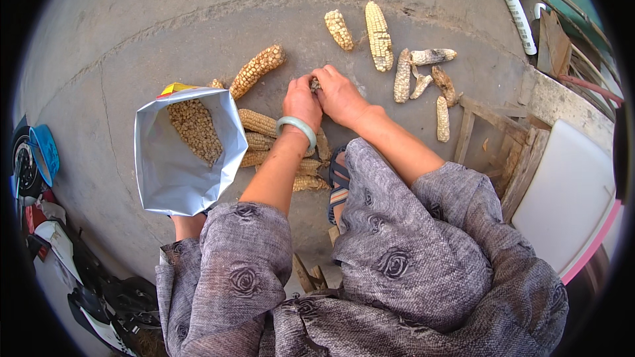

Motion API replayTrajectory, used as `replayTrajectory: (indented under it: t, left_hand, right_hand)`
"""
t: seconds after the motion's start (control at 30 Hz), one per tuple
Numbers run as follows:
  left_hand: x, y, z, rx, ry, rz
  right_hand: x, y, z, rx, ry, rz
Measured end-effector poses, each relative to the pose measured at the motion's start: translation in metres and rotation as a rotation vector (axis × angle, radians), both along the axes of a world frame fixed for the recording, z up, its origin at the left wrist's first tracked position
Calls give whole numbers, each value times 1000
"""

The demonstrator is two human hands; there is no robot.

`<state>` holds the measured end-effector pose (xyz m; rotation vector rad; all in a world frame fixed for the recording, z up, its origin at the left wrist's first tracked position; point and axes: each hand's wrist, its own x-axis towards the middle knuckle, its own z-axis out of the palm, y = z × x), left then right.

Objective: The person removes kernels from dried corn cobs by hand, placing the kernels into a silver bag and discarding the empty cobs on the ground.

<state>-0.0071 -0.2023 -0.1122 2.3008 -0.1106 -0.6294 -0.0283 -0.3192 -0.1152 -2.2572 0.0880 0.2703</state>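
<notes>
A small, greyish corn cob (pixel 315 84) is mostly hidden between my two hands. My left hand (pixel 301 104), with a pale green bangle (pixel 301 126) at its wrist, grips one side of it. On the other side, the fingers of my right hand (pixel 342 96) close around the same cob. Left of my hands stands an open bag (pixel 171 178), silvery inside, with loose corn kernels (pixel 196 131) in it. Several ears of dried corn (pixel 258 123) lie beneath my left wrist. One browner ear (pixel 258 70) rests just beyond the bag.
Farther out on the concrete floor lie two yellow ears (pixel 379 37) (pixel 339 29) and several bare or dark cobs (pixel 402 77). A wooden frame (pixel 516 168) and a white board (pixel 565 193) stand at right. A motorbike (pixel 74 258) and blue basin (pixel 44 153) are at left.
</notes>
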Motion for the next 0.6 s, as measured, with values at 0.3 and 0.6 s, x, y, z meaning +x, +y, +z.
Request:
replayTrajectory:
  t: [0.3,0.6]
  left_hand:
    - [14,5,-3,-118,256,218]
    - [17,9,-10,-582,685,644]
  right_hand:
    - [-1,2,1,311,141,-227]
    - [-19,2,-4,444,110,-218]
